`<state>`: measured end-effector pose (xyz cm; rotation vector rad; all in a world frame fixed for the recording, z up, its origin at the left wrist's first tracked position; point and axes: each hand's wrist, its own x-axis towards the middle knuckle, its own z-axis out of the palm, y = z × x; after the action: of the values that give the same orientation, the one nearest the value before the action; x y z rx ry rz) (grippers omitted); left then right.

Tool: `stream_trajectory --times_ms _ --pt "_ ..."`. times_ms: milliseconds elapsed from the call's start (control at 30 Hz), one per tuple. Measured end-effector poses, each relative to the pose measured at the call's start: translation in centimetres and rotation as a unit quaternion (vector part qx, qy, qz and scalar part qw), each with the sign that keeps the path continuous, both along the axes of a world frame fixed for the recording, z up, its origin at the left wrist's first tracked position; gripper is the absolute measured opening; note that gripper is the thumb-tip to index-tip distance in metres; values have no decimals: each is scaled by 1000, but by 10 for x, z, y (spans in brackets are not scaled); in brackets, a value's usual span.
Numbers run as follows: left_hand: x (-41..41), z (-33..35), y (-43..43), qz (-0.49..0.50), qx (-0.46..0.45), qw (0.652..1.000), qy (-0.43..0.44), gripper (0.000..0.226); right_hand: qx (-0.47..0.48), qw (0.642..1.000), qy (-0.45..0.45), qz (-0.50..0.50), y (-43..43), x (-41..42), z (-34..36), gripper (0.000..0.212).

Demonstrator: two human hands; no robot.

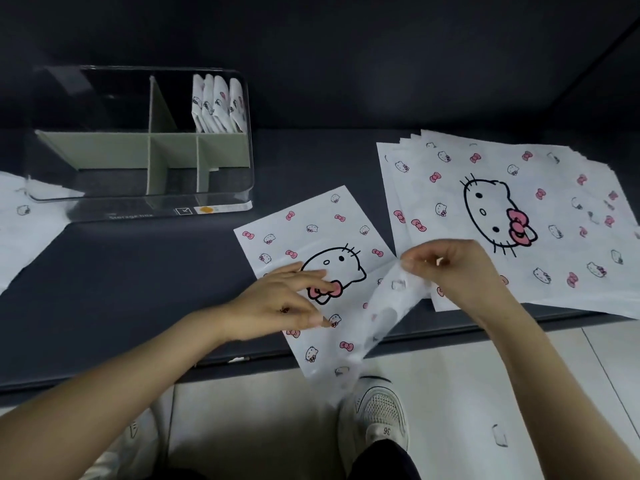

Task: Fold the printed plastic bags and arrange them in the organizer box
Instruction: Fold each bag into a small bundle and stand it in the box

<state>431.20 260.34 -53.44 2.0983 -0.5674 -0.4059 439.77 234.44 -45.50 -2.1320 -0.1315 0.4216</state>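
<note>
A white printed plastic bag (311,237) with a cat face and pink bows lies on the dark table near its front edge. My left hand (280,303) presses on its middle with straight fingers. My right hand (453,268) pinches the bag's right edge and lifts it off the table. A clear organizer box (138,202) with grey-green dividers stands at the back left. Several folded bags (220,103) stand upright in its back right compartment. A stack of flat printed bags (519,216) lies to the right.
More white printed plastic (20,216) lies at the far left, partly under the box. The table's front edge (104,375) runs below my arms. Below it are a light tiled floor and my white shoes (381,410).
</note>
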Motion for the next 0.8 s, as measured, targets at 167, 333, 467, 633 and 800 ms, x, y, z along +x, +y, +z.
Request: stream_trajectory --times_ms 167,333,467,633,800 --pt "-3 20 -1 160 -211 930 254 85 39 998 -42 -33 30 22 -10 18" --pt "0 30 3 270 -303 869 282 71 -18 995 -95 -30 58 35 -42 16" --pt "2 28 7 319 -250 879 251 67 -125 980 -157 14 69 34 -61 11" --pt "14 24 17 387 -12 922 28 53 -134 983 -123 -19 69 25 -60 20" --pt "31 18 38 388 73 919 -3 45 -53 996 7 -73 55 11 -60 20"
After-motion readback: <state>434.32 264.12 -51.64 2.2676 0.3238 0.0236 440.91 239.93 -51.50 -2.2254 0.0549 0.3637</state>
